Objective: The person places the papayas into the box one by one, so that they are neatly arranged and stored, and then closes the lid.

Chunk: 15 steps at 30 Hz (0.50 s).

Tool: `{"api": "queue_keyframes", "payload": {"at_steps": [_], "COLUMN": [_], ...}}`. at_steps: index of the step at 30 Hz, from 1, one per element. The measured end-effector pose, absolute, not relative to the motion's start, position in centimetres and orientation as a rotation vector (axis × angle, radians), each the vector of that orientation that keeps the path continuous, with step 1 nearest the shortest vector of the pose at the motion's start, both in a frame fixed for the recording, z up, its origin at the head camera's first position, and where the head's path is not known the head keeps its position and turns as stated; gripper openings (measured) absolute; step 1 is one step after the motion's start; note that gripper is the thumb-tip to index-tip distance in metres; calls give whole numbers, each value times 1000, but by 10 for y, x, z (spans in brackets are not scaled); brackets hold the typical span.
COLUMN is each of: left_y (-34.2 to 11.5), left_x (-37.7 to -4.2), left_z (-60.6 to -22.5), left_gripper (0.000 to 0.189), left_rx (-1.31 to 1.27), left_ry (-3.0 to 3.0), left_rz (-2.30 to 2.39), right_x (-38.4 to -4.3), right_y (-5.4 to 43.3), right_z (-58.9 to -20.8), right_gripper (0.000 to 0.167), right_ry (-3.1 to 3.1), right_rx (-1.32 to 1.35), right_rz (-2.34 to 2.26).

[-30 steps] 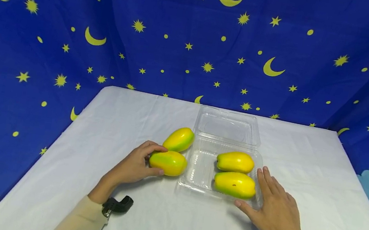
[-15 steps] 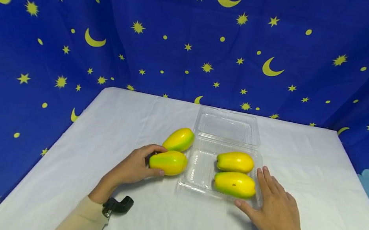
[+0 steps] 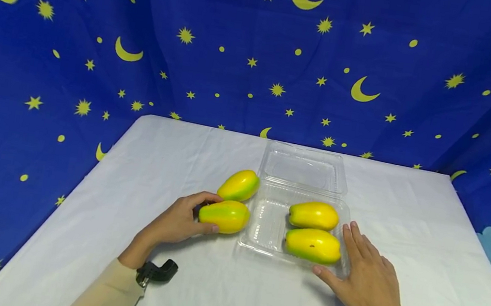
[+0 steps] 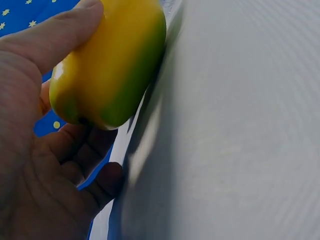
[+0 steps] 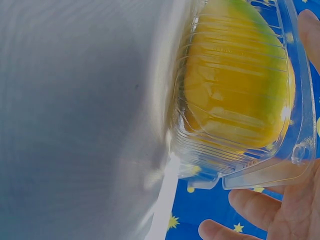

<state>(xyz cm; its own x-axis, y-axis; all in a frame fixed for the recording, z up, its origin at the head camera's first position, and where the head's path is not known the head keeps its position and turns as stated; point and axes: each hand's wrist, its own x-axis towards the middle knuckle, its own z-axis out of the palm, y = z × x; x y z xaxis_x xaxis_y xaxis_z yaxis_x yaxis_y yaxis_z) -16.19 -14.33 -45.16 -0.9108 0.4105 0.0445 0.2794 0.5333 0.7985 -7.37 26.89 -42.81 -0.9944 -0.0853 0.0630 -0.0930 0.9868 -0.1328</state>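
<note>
In the head view, my left hand [image 3: 180, 220] grips a yellow-green papaya [image 3: 225, 216] on the white tabletop, thumb in front and fingers behind. The left wrist view shows the thumb lying across this papaya [image 4: 112, 60]. A second loose papaya [image 3: 239, 185] lies just behind it, by the left side of a clear plastic clamshell box [image 3: 263, 224]. Two more papayas, a rear one [image 3: 314, 215] and a front one [image 3: 313, 245], lie in the box's right half. My right hand [image 3: 370, 277] rests at the box's right edge, its fingers extended.
The box's clear lid [image 3: 302, 169] lies folded back toward the table's far edge. A white cloth covers the table [image 3: 186, 292]. A blue curtain [image 3: 229, 8] with moons and stars hangs behind and at the sides.
</note>
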Motion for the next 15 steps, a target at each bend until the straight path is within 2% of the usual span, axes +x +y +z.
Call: {"api": "queue_keyframes", "payload": {"at_steps": [15], "left_y": [-158], "left_x": [-165], "left_z": [-448], "left_gripper": [55], "left_rx": [555], "left_ry": [2628], "left_rz": [1404], "right_x": [-74], "right_y": [270], "right_z": [-428], "right_gripper": [117], "right_ry": [-3069], "right_rx": [145], "right_rz": [220]}}
